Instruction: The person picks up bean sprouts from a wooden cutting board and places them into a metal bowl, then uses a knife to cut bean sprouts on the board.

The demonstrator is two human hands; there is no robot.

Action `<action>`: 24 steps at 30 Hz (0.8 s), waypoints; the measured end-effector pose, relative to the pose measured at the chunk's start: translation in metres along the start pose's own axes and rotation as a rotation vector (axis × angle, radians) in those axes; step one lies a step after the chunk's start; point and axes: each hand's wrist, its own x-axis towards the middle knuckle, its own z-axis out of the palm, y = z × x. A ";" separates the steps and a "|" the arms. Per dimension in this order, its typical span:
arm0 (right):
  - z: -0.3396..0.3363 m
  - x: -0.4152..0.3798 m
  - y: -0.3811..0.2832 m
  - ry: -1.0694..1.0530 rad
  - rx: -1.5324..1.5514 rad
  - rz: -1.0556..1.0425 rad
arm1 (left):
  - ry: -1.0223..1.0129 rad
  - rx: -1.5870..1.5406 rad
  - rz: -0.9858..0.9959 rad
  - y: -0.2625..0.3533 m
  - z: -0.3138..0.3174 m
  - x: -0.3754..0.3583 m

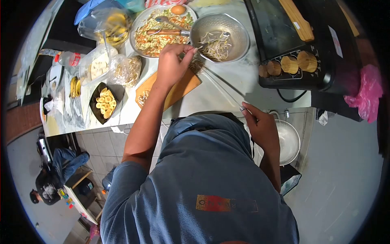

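Note:
My left hand point(174, 61) reaches over the cutting board point(185, 86) to the near rim of a hammered saucepan point(239, 38). Its thumb and forefinger pinch a pale bean sprout, and more bean sprouts point(217, 49) lie in the pan. The pan's wooden handle point(168, 32) crosses a round tray point(136, 44) of chopped vegetables. My right hand point(262, 126) is closed at the counter's front edge on the end of a long thin metal handle point(222, 88). That handle runs up toward a small brownish heap point(196, 66) beside my left hand; its far end is partly hidden.
A black oven point(298, 75) with wooden knobs stands at the right. On the left are a dark bowl of yellow slices point(105, 103), a bag of sprouts point(129, 71) and a plastic container point(97, 65). A metal colander point(290, 142) sits below the counter. A person point(50, 179) is far left.

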 end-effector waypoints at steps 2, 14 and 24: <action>-0.001 -0.004 -0.002 -0.028 0.032 0.048 | -0.012 -0.007 0.093 0.002 0.014 0.014; 0.004 0.005 -0.007 -0.085 0.041 -0.045 | -0.099 -0.053 -0.328 -0.051 -0.067 -0.036; 0.016 0.027 -0.034 -0.232 -0.018 -0.165 | -0.200 0.178 -0.523 -0.064 -0.114 -0.118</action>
